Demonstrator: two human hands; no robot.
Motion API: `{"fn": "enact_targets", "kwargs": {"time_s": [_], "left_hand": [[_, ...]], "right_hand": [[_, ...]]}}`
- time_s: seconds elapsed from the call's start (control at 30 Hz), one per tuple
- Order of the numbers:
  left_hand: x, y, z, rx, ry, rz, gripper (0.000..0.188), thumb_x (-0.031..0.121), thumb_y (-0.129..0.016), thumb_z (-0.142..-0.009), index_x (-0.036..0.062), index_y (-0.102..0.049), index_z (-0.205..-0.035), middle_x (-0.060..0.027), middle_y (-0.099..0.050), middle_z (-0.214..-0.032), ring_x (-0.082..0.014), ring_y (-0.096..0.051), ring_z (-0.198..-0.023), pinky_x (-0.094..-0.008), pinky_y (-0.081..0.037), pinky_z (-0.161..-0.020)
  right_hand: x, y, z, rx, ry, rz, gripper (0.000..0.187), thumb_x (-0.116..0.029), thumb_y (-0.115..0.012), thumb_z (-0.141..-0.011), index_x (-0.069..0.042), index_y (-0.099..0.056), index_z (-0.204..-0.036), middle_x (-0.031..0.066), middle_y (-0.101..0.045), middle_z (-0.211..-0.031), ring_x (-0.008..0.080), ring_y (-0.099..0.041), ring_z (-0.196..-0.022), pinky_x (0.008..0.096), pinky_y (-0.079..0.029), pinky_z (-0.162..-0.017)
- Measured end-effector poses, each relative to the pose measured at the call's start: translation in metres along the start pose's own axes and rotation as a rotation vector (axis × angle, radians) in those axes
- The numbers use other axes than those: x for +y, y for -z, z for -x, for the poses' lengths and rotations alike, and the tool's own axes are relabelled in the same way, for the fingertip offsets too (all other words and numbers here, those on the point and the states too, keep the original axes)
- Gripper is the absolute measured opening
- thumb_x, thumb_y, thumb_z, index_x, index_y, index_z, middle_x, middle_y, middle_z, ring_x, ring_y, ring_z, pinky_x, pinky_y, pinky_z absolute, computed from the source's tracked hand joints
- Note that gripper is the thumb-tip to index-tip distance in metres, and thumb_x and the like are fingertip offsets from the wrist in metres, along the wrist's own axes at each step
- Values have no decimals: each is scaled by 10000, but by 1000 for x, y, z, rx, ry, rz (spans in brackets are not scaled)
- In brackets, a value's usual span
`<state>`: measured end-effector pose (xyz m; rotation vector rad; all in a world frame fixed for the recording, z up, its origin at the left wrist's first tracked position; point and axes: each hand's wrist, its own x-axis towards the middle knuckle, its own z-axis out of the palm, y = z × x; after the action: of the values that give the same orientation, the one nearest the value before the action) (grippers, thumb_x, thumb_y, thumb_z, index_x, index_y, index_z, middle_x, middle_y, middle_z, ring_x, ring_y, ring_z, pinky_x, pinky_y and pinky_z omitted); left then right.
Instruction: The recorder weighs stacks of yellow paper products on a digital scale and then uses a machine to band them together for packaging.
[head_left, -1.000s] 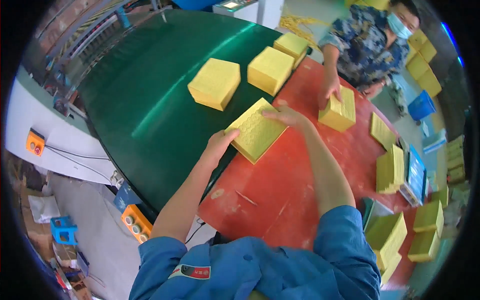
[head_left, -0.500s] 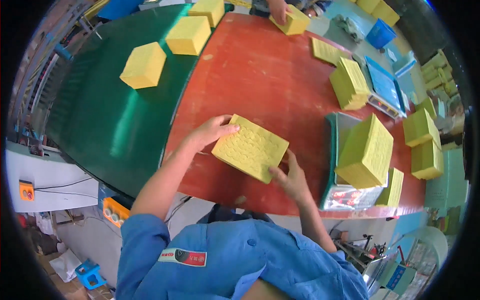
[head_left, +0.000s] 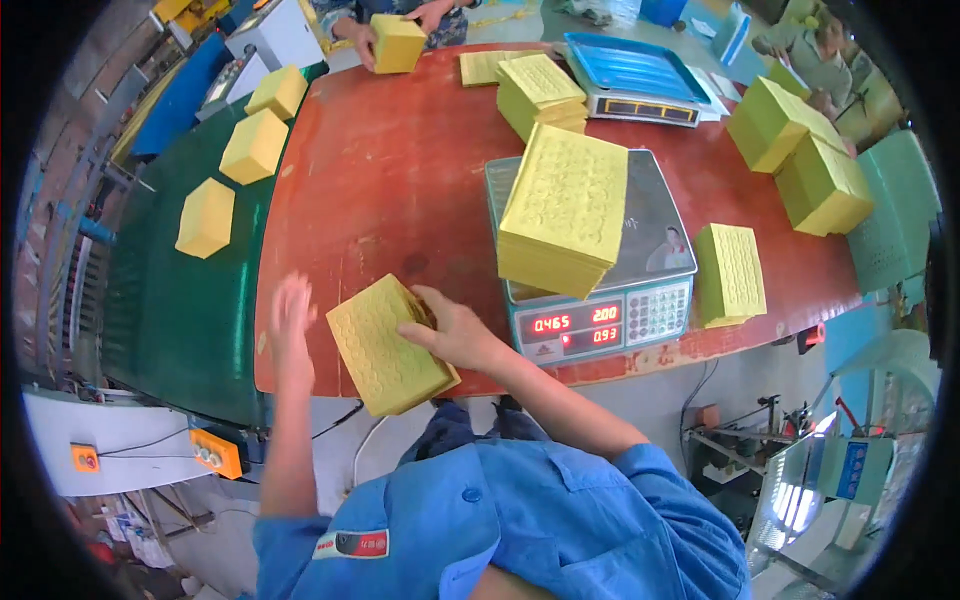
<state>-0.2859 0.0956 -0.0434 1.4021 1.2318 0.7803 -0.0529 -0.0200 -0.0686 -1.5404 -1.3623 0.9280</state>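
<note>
A thick stack of yellow embossed paper point(head_left: 385, 350) stands tilted at the table's near edge. My right hand point(head_left: 452, 332) grips its right side, with the thumb across the edge and the fingers partly hidden behind. To the left of the stack, my left hand point(head_left: 291, 320) is raised apart from it, fingers stretched out and slightly blurred, holding nothing. Right of my right hand is a digital weighing scale point(head_left: 650, 215) with a lit red display. A larger yellow paper stack point(head_left: 565, 200) sits on the scale's metal plate.
Several yellow blocks point(head_left: 207, 218) rest on the green belt point(head_left: 150, 320) to the left. Across the red table point(head_left: 350, 170), another person's hands point(head_left: 430, 15) hold a yellow block point(head_left: 397, 43). A second scale with a blue tray point(head_left: 635, 72) and more paper stacks point(head_left: 825, 185) stand far and right.
My view has swung to the right. My left hand has let go of the paper stack and moved away from it. The stack has turned and tilted up in my right hand.
</note>
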Motion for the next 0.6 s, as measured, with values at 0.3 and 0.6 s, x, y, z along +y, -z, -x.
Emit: {"fn": "enact_targets", "kwargs": {"time_s": [0.3,0.6], "left_hand": [[-34,-34,138,-67,157,201,512,276,-524,-967,10,-395,-1385,-120,-512,-1334,-213,-511,-1228,-383,-411,-1041],[-77,-12,144,-184,296,706,535,238,-492,-965,22,-354,-1434,-141,-477,-1401,-259,-480,-1295,-406,-406,-1060]], "right_hand": [[22,-49,40,-102,27,-32,860,-358,-674,-824,67,-280,-1458,310,-484,-1349,415,-512,-1236,442,-426,-1038],[-2,-47,97,-18,-150,-78,827,-405,-703,-837,51,-348,-1429,291,-508,-1333,400,-527,-1234,423,-436,-1030]]}}
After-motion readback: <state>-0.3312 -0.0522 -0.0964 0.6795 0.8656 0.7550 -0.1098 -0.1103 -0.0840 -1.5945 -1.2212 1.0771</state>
